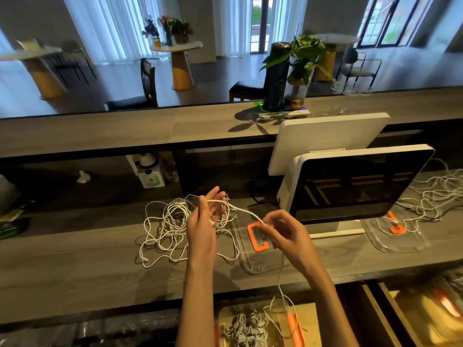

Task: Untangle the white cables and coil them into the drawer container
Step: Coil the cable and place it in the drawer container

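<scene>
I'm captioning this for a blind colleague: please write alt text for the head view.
A person's left hand and right hand stretch a white cable between them above a grey counter. A cable tangle lies left, a clear lid under the hands, a container of coiled cables below.

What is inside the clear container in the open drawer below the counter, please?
Coiled white cables lie in the drawer container, and one cable trails down into it from the right hand. The left forearm and the picture's lower edge hide the rest.
</scene>
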Available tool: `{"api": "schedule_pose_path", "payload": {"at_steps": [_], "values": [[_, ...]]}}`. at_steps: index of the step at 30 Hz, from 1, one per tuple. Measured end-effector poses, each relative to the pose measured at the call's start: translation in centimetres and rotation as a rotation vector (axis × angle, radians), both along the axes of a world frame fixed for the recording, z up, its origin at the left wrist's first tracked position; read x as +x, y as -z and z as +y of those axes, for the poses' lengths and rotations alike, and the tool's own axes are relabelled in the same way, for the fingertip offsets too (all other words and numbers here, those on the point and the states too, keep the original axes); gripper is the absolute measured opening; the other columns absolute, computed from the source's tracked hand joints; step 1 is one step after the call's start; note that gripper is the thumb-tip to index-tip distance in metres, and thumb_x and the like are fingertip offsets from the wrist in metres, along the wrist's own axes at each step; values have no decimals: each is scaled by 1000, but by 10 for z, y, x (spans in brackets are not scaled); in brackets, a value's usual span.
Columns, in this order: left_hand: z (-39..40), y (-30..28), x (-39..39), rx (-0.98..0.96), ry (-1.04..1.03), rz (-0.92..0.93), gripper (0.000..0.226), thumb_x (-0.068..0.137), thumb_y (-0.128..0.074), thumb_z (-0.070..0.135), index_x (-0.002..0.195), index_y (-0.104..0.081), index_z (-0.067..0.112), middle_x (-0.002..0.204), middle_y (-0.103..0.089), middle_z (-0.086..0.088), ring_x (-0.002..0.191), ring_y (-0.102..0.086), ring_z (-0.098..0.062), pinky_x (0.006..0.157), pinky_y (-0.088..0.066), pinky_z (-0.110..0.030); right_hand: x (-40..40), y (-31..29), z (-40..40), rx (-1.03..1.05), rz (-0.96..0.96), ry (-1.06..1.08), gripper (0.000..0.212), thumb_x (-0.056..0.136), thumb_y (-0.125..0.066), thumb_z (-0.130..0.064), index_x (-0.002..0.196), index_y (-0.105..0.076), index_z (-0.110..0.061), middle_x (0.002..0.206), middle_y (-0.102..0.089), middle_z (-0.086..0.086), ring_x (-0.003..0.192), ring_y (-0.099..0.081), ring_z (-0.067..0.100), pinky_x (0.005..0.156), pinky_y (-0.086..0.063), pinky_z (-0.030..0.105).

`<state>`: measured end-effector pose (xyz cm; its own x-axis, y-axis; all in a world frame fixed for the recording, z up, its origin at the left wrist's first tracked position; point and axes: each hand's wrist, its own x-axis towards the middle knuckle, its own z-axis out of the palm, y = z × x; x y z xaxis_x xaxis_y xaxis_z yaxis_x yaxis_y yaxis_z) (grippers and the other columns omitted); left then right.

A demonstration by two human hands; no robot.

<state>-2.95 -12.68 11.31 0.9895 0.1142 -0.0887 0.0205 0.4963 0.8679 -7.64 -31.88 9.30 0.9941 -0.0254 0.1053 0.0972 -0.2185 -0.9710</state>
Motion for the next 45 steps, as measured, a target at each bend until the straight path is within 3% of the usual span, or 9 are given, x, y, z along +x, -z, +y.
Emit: {"api": "schedule_pose_path", "payload": {"at_steps": [4, 8, 14, 18, 23, 27, 34, 40, 45], "values": [[-6, 2, -5, -321, -24, 79, 45, 108, -35, 34, 124, -64, 3, 112, -74, -12, 113, -69, -23, 101, -50, -38, -5, 9, -3, -71, 48, -68, 7, 93, -74, -22, 98, -70, -22, 88, -75, 1, 75, -71, 11, 60, -52, 24], [-9, 9, -4, -431, -66, 161, 40, 108, -38, 32, 115, -65, 3, 70, -52, 0, 64, -55, -10, 73, -47, -25, -7, 14, -7, -163, 136, -192, 7, 91, -76, -25, 94, -71, -22, 90, -75, 0, 68, -66, 8, 61, -50, 22], [-10, 19, -1, 135, 16, 140, 40, 110, -37, 29, 104, -69, 6, 70, -49, 2, 60, -43, -7, 55, -34, -21, -9, 3, -17, -256, 213, -402, 13, 96, -70, -21, 102, -76, -31, 103, -72, -10, 93, -69, 11, 80, -58, 25], [-10, 18, -2, 481, 216, 142, 48, 109, -37, 36, 97, -74, 8, 68, -54, 3, 62, -46, -9, 54, -36, -19, -7, -5, -12, -112, 92, -289, 14, 95, -70, -22, 106, -76, -28, 106, -73, -7, 100, -69, 15, 89, -59, 35], [-13, 14, -10, 566, 650, 174, 65, 99, -38, 65, 94, -78, 14, 74, -63, -3, 63, -52, -8, 59, -37, -22, 1, -4, -2, -44, -74, -67, 15, 93, -73, -21, 108, -74, -22, 101, -75, -4, 94, -73, 19, 85, -61, 47], [-8, 11, -16, 534, 860, 32, 45, 101, -50, 45, 98, -74, 7, 72, -60, 2, 58, -46, -5, 57, -38, -14, 3, 2, -4, -86, -108, 20, 14, 92, -75, -22, 106, -74, -23, 99, -75, -8, 94, -72, 16, 81, -60, 50], [0, 13, -14, 479, 761, -17, 42, 107, -44, 32, 116, -72, 3, 89, -72, -11, 64, -47, -8, 62, -35, -22, -1, 6, -11, -143, -76, 24, 15, 90, -73, -35, 101, -74, -24, 89, -74, -6, 86, -72, 13, 77, -62, 39], [5, 16, -11, 463, 526, 3, 37, 107, -43, 29, 122, -71, 10, 115, -75, -8, 79, -53, -8, 62, -36, -18, -6, 16, -20, -99, 17, -13, 9, 98, -67, -23, 105, -71, -22, 86, -74, -4, 80, -71, 11, 71, -56, 24], [-1, 16, -8, 85, 301, 59, 41, 109, -36, 26, 128, -64, 4, 125, -71, -11, 116, -66, -19, 85, -49, -28, -11, 27, -18, -52, 39, -48, 10, 99, -65, -18, 108, -70, -18, 88, -72, -6, 78, -70, 15, 70, -58, 26]]}}
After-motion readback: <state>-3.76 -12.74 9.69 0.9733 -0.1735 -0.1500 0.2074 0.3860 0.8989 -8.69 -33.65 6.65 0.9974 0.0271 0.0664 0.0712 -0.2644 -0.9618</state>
